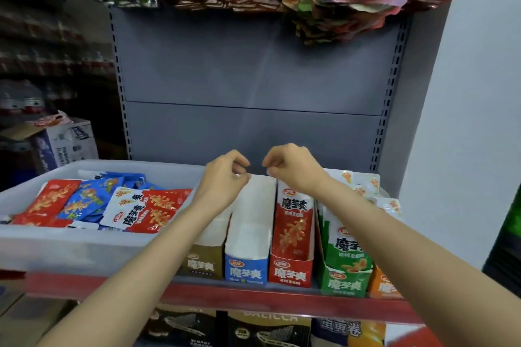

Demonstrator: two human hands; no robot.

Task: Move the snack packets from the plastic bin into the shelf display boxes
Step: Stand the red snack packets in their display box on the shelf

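Head view shows you between placements: your left hand (225,175) and right hand (290,167) hang with fingers loosely curled over the far end of the blue display box (248,236), and as far as I can tell neither holds a packet, though the fingertips are small and a little blurred. The blue box looks empty, white inside, while the red display box (291,236) just to its right already carries red packets. The snack packets (112,205) you still have to move lie in a loose heap of red, blue and white in the plastic bin (70,248), to the left of both hands and well apart from them. My judgement: your next move is a reach left into the bin for a blue packet, then back to the blue box.
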